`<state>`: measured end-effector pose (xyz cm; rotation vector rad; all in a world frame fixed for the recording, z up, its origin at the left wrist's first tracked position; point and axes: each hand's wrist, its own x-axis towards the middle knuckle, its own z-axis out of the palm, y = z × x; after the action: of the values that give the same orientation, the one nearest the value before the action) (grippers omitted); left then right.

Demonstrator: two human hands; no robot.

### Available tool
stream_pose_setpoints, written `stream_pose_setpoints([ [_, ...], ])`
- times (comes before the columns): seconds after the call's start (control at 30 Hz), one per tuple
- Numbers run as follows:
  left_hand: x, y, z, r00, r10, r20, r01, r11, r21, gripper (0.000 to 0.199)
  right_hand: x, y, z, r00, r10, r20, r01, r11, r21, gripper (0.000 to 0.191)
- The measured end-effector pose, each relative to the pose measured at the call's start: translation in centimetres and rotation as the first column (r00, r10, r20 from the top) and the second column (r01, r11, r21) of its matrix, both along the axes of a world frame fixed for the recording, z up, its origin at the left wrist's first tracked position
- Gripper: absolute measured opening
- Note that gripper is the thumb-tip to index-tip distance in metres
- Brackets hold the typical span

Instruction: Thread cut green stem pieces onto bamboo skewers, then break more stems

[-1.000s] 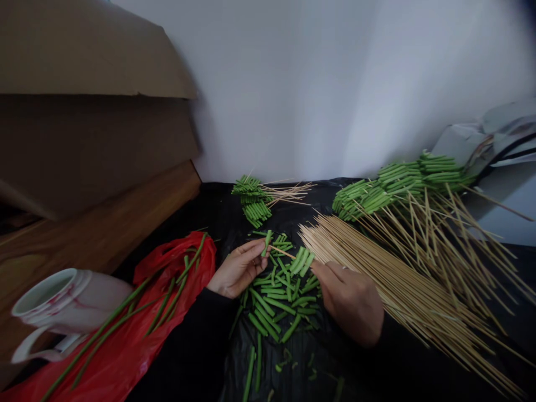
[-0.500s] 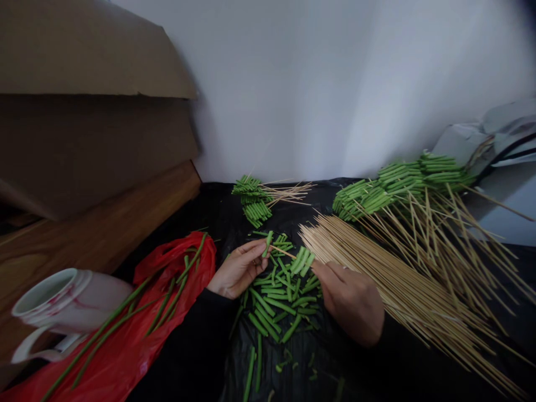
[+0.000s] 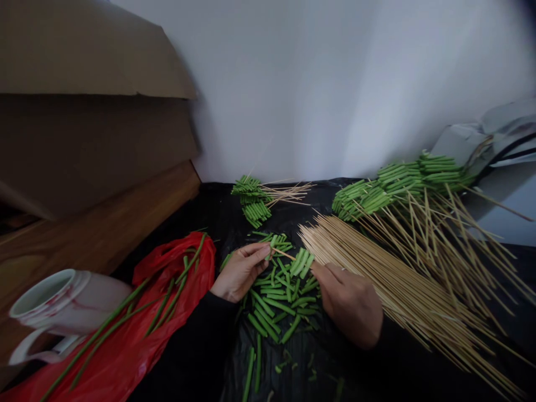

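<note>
Between thumb and fingers, my left hand (image 3: 242, 269) pinches a short green bean piece (image 3: 273, 245) at the tip of a thin wooden skewer (image 3: 283, 254). My right hand (image 3: 352, 301) is closed around the skewer's other part, close behind several bean pieces (image 3: 302, 262) threaded side by side on it. Below both hands lies a loose heap of cut green bean pieces (image 3: 272, 307) on black plastic sheeting (image 3: 310, 371). Whether the skewer's point has gone through the pinched piece I cannot tell.
Bare skewers (image 3: 385, 279) lie in a thick bundle at right. Behind them are stacked threaded bean skewers (image 3: 393, 187), with a smaller stack (image 3: 253, 198) by the wall. At left are a red plastic bag (image 3: 167, 290) with long beans, a white mug (image 3: 71, 301) and a cardboard box (image 3: 96, 139).
My left hand has shifted slightly to the right with the bean piece, closer to the threaded ones. My right hand and the skewer have hardly moved.
</note>
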<state>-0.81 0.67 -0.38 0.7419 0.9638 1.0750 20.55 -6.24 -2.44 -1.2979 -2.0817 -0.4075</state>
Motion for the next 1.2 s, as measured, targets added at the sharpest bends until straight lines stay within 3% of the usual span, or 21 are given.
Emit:
stream_pose_setpoints([
  [0.33,0.1,-0.3,0.1,0.998,-0.063,-0.03,0.064,0.997,0.034,0.021,0.1,0.1,0.0,1.0,-0.017,0.013,0.017,1.0,0.0,0.026],
  [0.73,0.5,-0.4,0.0,0.997,-0.04,-0.058,0.041,0.999,0.019,0.02,-0.2,-0.1,-0.3,1.0,-0.011,0.019,0.011,1.0,0.012,0.025],
  [1.07,1.5,-1.1,0.0,0.991,-0.11,-0.083,0.111,0.994,0.013,0.019,-0.4,-0.3,-0.4,1.0,0.001,0.008,-0.001,1.0,-0.001,0.023],
  [1.2,1.9,-1.4,-0.3,0.978,-0.158,-0.136,0.169,0.983,0.07,0.017,-0.5,-0.2,-0.6,1.0,0.002,0.01,-0.002,1.0,-0.003,0.023],
])
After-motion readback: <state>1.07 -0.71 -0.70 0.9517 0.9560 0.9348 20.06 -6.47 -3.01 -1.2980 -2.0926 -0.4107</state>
